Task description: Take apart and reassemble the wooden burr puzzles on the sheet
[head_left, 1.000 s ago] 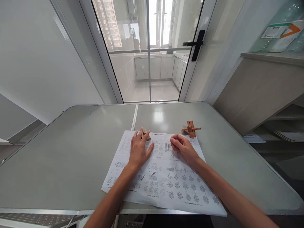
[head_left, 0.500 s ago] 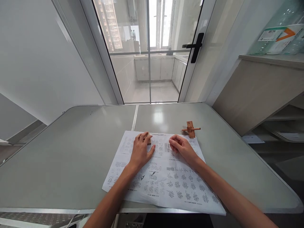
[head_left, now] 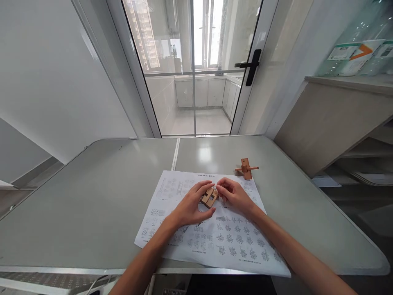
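Note:
Small notched wooden puzzle blocks (head_left: 209, 198) lie together on a printed paper sheet (head_left: 202, 246), with dark gaps between them. My left hand (head_left: 195, 205) is curved around them, fingers along the far side and thumb along the near side. From the right, my right hand (head_left: 235, 196) comes close to their right end with its thumb and fingers pinched together. Whatever lies between those fingertips is too small to make out. Beyond the sheet's far right corner stands a brown wooden assembly (head_left: 246, 169) with a thin rod through it and a "2" marked on top.
The sheet lies on a grey table (head_left: 76, 205) with a metal front edge. Past the far edge is a glass door with a black handle (head_left: 252, 67). On the right, a wooden shelf unit (head_left: 337, 106) carries plastic bottles (head_left: 350, 55).
My left hand has moved right and nearer to me, bringing the wooden blocks over to my right hand. My right hand has stayed almost in place, still pinched. The view has tilted slightly.

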Motion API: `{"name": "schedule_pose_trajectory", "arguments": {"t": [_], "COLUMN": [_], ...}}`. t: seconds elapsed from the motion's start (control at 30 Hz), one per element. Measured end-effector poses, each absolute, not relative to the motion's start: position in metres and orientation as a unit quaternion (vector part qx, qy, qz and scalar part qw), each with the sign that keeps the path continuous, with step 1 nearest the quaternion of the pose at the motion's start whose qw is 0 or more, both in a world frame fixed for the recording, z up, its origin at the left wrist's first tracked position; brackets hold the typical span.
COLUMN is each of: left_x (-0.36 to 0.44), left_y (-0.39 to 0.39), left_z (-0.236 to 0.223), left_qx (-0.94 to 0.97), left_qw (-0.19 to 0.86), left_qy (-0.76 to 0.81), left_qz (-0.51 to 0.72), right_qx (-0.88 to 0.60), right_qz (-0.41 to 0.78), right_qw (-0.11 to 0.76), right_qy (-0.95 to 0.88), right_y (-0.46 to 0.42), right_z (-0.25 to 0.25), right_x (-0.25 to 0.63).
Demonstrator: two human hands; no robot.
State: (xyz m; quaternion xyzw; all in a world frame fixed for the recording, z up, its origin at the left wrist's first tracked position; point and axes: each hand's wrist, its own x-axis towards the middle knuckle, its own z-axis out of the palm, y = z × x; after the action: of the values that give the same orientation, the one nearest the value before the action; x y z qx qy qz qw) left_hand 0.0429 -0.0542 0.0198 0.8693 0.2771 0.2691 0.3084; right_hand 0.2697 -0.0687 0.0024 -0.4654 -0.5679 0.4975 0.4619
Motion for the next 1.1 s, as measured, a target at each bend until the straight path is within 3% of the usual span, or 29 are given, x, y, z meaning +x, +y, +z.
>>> {"name": "schedule_pose_trajectory", "arguments": {"t": [0.5,1.1], "left_x": [0.02,0.019], "left_y": [-0.047,-0.025], "left_z": [0.024,-0.001], "left_qx": [0.911,0.845], "left_qw": [0.196,0.053], "left_qy": [0.289,0.458], "left_qz": [0.22,0.269], "right_qx": [-0.487,-0.459], "right_qz": [0.424,0.34], "right_qw": [0.407,0.379], "right_qy": [-0.646,-0.728], "right_y": [-0.067,-0.062], "right_z": [-0.001,-0.005], "right_x": [0.276,0.286]}}
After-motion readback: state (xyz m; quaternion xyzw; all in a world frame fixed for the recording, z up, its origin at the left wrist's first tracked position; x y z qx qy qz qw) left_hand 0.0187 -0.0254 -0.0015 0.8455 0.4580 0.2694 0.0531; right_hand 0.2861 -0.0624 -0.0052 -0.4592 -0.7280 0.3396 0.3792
